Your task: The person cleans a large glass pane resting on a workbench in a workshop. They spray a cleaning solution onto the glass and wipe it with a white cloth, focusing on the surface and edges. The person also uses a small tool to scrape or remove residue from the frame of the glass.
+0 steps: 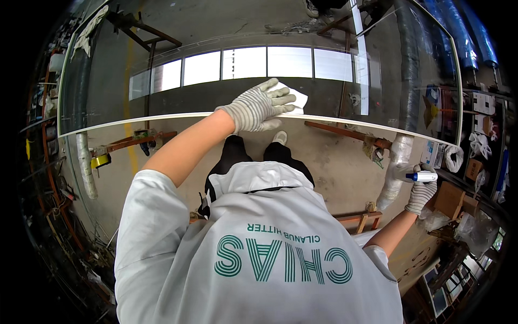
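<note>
My left hand (256, 106), in a grey-and-white striped work glove, lies flat with its fingers spread at the near edge of a large glass panel (178, 102). Under its fingertips is a white wiping cloth (300, 101), pressed against the glass and partly hidden by the hand. Out to the right, past the panel's near right corner, my right hand (423, 195) wears a matching glove. Its fingers are wrapped round a spray bottle with a white head (426, 176) and a blue nozzle pointing left; most of the bottle's body is hidden.
Plastic-wrapped supports (400, 154) and rusty metal frame bars (345, 132) stand beneath the panel. A pale rag (90, 32) hangs over its far left corner. A yellow tape measure (101, 161) is at the left. Cardboard boxes (449, 198) and blue wrapped rolls (458, 32) line the right side.
</note>
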Tool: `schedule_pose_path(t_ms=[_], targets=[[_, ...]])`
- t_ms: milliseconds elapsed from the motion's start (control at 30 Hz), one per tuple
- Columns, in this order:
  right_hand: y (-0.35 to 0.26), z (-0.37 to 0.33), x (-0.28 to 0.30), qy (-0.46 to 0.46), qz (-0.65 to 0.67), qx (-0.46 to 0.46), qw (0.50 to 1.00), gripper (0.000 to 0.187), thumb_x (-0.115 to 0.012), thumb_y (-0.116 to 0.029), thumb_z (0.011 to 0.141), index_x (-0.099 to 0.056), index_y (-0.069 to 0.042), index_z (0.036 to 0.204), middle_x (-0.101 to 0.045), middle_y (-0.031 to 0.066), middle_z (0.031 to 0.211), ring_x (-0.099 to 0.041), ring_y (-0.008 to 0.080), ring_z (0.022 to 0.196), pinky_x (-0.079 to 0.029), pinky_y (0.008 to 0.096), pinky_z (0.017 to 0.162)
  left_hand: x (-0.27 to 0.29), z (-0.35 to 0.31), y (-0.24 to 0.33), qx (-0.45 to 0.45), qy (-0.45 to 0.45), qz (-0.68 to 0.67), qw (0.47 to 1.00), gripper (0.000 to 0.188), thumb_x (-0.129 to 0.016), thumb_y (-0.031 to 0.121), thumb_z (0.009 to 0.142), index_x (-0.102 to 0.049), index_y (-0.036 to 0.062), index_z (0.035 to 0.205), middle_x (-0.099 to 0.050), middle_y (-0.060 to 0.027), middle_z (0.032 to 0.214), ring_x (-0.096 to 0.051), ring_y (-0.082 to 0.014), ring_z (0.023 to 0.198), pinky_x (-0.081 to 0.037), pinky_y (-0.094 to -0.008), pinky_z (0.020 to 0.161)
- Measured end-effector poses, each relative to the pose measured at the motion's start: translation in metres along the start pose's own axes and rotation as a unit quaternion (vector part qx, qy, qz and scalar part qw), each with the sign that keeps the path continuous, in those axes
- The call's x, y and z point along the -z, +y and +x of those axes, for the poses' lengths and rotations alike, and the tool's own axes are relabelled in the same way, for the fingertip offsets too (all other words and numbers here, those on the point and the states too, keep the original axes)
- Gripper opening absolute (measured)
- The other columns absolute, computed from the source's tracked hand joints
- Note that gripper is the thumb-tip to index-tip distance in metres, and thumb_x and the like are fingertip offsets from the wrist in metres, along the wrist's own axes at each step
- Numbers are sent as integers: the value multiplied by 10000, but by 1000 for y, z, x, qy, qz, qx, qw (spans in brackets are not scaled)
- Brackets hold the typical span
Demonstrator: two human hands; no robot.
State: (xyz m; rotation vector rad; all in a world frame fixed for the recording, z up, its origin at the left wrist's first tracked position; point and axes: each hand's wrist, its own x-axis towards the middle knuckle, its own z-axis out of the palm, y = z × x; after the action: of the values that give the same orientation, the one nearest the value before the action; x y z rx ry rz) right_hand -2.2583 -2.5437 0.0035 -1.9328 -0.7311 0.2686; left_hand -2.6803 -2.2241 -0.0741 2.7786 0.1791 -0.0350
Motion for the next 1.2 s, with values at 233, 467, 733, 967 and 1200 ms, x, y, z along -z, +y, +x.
schedule_pose_path(t_ms=[233,467,733,967,1200], targets=[[-77,-88,-74,201,72,42,976,214,-683,-175,769,-623,28,798,-635,95,759,-568,165,694,-463,300,682,16,-145,-58,68,-117,9,991,505,-495,160,878,-419,148,1377,-410,-90,1434,-303,-241,1384,-66,-445,1184],[-55,-165,-127,197,163,-78,964,239,-721,-99,731,-610,-11,924,-624,82,809,-600,181,760,-480,305,734,1,-146,-51,-38,-86,27,995,426,-539,229,873,-523,98,1277,-464,-120,1377,-390,-266,1324,-192,-464,1150],[-47,-250,-122,235,179,-172,940,235,-726,-81,754,-553,-56,911,-594,63,852,-582,144,760,-475,264,699,-41,55,6,-178,61,10,982,518,-584,35,772,-496,115,1276,-443,-125,1383,-440,-303,1266,-322,-412,1102],[11,-332,-99,379,138,-231,886,279,-702,73,693,-594,-33,927,-598,59,829,-591,164,725,-523,283,633,-39,197,63,-203,19,19,979,335,-461,197,937,-483,102,1258,-527,-163,1280,-482,-333,1187,-381,-384,1027],[15,-323,-84,498,213,-209,814,220,-695,18,745,-573,-60,910,-568,40,813,-577,150,746,-499,261,655,-42,306,116,-189,-4,-17,982,399,-376,336,982,-470,79,1273,-523,-200,1276,-465,-370,1192,-367,-413,1023]])
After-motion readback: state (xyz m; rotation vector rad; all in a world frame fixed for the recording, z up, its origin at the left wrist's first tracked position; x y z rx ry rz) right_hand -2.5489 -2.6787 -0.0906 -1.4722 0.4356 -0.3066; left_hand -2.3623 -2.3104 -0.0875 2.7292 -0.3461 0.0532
